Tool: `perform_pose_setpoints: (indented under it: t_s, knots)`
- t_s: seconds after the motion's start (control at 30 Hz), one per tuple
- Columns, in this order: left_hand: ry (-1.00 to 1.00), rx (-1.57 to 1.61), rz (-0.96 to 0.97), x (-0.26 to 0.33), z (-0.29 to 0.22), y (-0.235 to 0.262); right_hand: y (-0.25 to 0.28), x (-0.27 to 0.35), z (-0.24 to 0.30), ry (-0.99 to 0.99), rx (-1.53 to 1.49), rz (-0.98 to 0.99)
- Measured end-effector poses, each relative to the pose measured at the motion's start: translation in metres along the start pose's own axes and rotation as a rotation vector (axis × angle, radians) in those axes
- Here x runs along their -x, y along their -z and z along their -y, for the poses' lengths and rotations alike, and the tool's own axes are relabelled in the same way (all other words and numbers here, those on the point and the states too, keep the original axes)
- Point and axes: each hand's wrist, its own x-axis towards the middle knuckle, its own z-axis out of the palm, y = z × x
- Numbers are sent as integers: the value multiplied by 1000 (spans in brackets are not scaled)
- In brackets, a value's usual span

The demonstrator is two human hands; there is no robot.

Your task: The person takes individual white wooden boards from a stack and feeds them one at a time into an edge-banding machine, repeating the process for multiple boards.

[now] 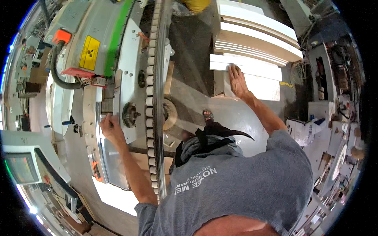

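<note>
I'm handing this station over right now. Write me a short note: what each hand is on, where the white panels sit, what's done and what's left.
Left hand: resting on the metal rail of the machine, beside a round metal knob; whether it grips anything cannot be told.
Right hand: laid flat, fingers spread, on the top white panel of the lower stack.
More white panels are stacked behind it, on the floor side of the roller track.
Done: nothing on the rollers yet.
Left: the top panel is not lifted.

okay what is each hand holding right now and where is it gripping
Neither hand clearly grips anything. The right hand lies flat on the near end of the top white panel in the stack. The left hand rests against the machine's metal edge.
</note>
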Motion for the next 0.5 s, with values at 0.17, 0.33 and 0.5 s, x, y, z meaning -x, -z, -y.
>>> perform_pose_setpoints:
  t_s: [0.17, 0.33, 0.5]
  knots:
    - [119, -12, -12, 21, -24, 10, 9, 4, -22, 218, -115, -16]
    - [72, 82, -9, 41, -66, 21, 33, 7, -36, 384, -49, 65]
    - [-161, 254, 163, 56, -113, 28, 58, 17, 3, 523, -283, 287]
